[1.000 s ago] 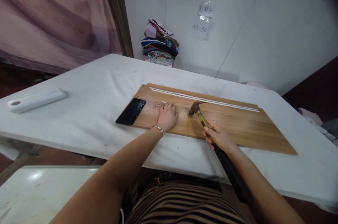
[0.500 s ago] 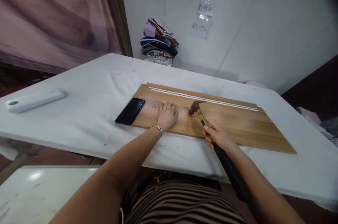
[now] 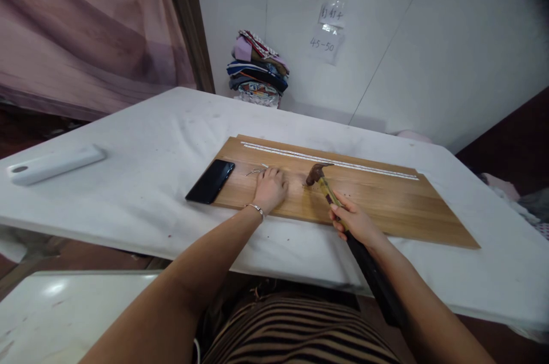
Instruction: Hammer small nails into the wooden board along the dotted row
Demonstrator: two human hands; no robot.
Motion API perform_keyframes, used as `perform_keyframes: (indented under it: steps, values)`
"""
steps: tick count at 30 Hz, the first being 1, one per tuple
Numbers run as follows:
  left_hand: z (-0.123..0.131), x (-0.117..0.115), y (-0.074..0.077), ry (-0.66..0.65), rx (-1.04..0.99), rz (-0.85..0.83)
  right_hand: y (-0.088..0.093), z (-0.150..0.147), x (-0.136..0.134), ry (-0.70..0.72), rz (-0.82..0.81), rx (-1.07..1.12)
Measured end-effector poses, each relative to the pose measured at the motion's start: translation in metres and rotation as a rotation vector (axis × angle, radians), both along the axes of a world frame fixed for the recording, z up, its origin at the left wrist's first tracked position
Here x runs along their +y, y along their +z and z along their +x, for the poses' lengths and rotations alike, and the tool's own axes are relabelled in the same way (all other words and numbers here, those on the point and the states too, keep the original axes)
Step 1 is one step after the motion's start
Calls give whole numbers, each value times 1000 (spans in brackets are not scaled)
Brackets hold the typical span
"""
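Note:
My right hand [image 3: 354,220] is wrapped around the handle of a claw hammer [image 3: 326,190], which has a rusty head and a long dark grip end. The hammer's head is low over the middle of a wooden board [image 3: 398,204], beside a small nail [image 3: 305,185]; whether they touch I cannot tell. Palm down, my left hand [image 3: 271,188] rests on the board with its fingers slightly bent. Just beyond its fingers lies a small bunch of nails [image 3: 256,171], partly hidden by the hand. Several tiny dark points, perhaps nail heads, show right of the hammer.
Two white measuring strips [image 3: 330,159] run along the board's far side. A black phone [image 3: 211,181] overlaps its left end. On the white-covered table [image 3: 141,181] sits a long white object [image 3: 55,164] at left. Folded cloths [image 3: 258,70] are stacked against the wall.

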State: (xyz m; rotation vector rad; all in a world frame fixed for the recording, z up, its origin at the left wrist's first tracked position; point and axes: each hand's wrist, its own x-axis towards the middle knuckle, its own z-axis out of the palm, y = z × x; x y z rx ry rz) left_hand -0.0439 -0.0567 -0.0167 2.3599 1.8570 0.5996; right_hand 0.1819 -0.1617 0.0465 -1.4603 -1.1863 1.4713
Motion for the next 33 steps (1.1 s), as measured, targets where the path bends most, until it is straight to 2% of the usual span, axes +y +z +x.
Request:
perform_keyframes:
  steps: [12,22,33]
  values:
    - [0,1,-2,2,1,7,-7,1,2,25,24,-10]
    - [0,1,-4,-2,-2,35,0,0,1,1,18,-19]
    - [0,1,-3,-7,-1,27,-3,1,2,21,27,-22]
